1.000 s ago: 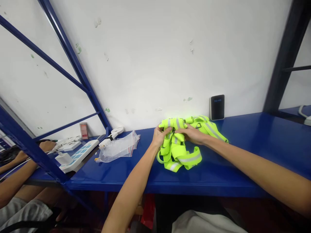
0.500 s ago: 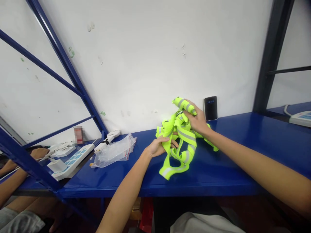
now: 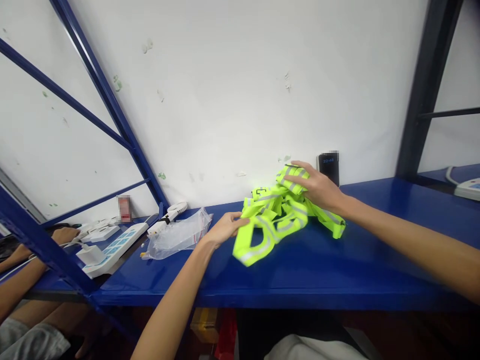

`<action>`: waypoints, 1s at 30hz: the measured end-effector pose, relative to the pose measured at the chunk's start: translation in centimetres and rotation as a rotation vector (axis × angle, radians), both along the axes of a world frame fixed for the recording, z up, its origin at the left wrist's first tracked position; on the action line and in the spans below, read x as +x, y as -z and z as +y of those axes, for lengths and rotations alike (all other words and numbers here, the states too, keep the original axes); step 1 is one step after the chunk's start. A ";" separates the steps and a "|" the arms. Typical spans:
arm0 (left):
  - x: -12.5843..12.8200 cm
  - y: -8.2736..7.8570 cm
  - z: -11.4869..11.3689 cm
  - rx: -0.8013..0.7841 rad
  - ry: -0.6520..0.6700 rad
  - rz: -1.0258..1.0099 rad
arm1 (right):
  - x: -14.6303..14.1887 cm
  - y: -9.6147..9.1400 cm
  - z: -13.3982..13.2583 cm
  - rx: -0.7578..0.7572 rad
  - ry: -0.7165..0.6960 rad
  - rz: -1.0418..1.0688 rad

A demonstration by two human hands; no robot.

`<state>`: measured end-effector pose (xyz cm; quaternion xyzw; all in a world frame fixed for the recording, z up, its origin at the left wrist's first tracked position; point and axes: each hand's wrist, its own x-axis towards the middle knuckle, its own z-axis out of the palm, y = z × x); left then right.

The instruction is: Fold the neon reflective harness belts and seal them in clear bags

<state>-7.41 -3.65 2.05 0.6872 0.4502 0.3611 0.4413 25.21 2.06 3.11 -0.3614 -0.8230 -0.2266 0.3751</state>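
Observation:
A tangle of neon-yellow reflective straps [image 3: 279, 220] lies on the blue shelf [image 3: 337, 270]. My right hand [image 3: 317, 187] rests on top of the heap's far end, fingers curled over a folded strap. My left hand [image 3: 224, 227] sits at the heap's left edge, fingers stretched out and touching a strap, nothing gripped in it. A clear plastic bag [image 3: 178, 235] lies just left of my left hand.
A small black device [image 3: 329, 167] leans on the wall behind the straps. A white handheld fan [image 3: 168, 212] and a power strip [image 3: 112, 247] lie at the left, where another person's hand [image 3: 63, 234] rests. A second power strip [image 3: 467, 187] sits far right. Blue frame bars slant at left.
My right hand lowered the lifted bundle back onto the shelf. My left hand slid left out of the straps and opened at the heap's edge.

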 end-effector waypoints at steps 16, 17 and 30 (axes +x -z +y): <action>4.5 -1.5 -0.8 0.138 0.222 -0.410 | -6.8 -4.6 -6.5 -0.298 -0.471 0.606; 5.4 -1.8 -0.4 0.136 0.251 -0.406 | -7.4 -5.0 -6.8 -0.292 -0.523 0.612; 4.3 -0.1 2.2 -0.134 0.235 -0.409 | -7.0 -2.5 -2.6 0.004 -0.481 0.569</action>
